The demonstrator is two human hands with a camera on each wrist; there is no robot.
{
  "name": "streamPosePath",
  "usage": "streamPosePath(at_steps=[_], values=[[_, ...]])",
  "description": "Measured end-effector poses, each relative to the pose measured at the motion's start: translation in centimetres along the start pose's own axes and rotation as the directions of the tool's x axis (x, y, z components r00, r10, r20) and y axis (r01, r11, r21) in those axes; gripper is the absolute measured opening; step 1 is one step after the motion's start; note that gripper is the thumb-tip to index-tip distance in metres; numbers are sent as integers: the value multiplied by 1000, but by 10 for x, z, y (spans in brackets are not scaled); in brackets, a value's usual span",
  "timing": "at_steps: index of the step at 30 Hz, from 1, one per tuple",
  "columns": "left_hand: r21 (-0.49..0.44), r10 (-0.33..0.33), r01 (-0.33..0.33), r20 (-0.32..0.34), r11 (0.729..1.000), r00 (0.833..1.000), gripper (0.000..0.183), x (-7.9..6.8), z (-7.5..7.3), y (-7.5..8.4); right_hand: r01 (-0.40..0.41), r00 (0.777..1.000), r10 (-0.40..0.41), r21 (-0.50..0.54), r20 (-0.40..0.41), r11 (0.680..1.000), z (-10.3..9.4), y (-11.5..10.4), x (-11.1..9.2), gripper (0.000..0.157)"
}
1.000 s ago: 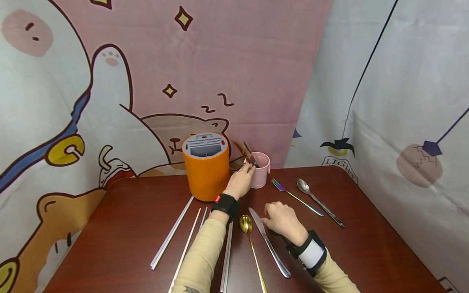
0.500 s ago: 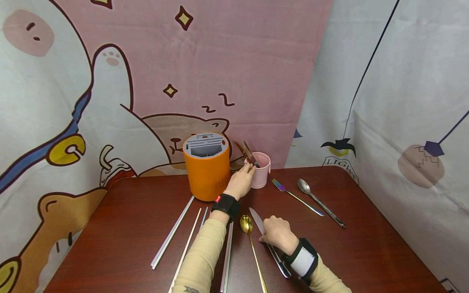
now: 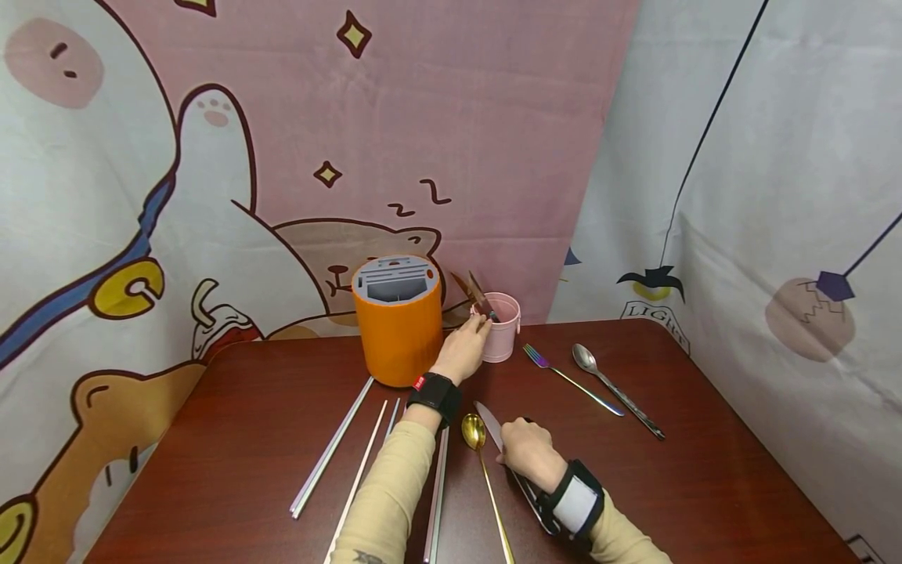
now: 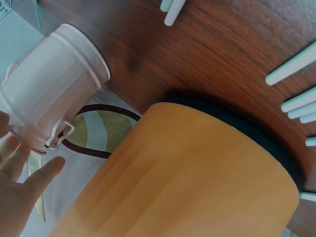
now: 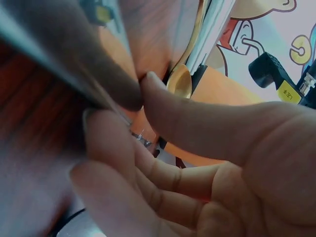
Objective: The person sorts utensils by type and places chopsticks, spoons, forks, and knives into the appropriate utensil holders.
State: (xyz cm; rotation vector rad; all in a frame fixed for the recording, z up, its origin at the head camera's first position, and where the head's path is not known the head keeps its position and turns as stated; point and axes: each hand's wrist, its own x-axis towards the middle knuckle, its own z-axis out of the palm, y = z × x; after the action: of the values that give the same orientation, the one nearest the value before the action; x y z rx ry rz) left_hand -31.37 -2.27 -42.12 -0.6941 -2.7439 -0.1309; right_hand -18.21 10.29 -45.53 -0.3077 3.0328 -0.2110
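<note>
My left hand (image 3: pixel 461 350) reaches to a small pink bucket (image 3: pixel 501 329), its fingertips at the rim by a side handle. In the left wrist view the thumb (image 4: pixel 47 175) stands apart from the bucket wall. Brown pointed utensils (image 3: pixel 481 299) lean out of the bucket. My right hand (image 3: pixel 533 453) pinches a silver table knife (image 3: pixel 489 423) around the middle; its blade points away and to the left. Close up in the right wrist view, the knife (image 5: pixel 74 54) shows as a blurred shiny strip by thumb and fingers. Left of it lies a gold spoon (image 3: pixel 474 432).
An orange cylindrical holder (image 3: pixel 400 345) with a slotted grey top stands left of the bucket. Several pale chopsticks (image 3: pixel 331 450) lie at the left and under my left arm. A rainbow fork (image 3: pixel 572 380) and a silver spoon (image 3: pixel 613 386) lie at the right.
My right hand has come down and left onto the knife and taken hold of it; the blade has shifted slightly left. My left hand has stayed at the bucket.
</note>
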Motion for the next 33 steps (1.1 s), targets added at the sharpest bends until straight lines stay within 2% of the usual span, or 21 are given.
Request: streamPosePath(at_steps=[9,15,22,27,33], values=[[4,2,-2,4,1000,1000,53,1,-2,1,0,1000,0,13,21,1000,1,1,-1,22],[12,1,-1,-2,1000,1000,52,1,-2,1,-16,999,15,30,46,999,0,1,0,28],[12,3,-3,3,1000,1000,52,-1,-3,2,-10,997,4,67,82,998,-1,0,-2,27],[17,0,0,3,1000,1000,53,-1,-3,3,3,997,-9,85,72,996,1,2,-2,27],[11,1,-1,-5,1000,1000,52,-1,-2,2,32,997,-40,128,61,991,1,5,-3,34]])
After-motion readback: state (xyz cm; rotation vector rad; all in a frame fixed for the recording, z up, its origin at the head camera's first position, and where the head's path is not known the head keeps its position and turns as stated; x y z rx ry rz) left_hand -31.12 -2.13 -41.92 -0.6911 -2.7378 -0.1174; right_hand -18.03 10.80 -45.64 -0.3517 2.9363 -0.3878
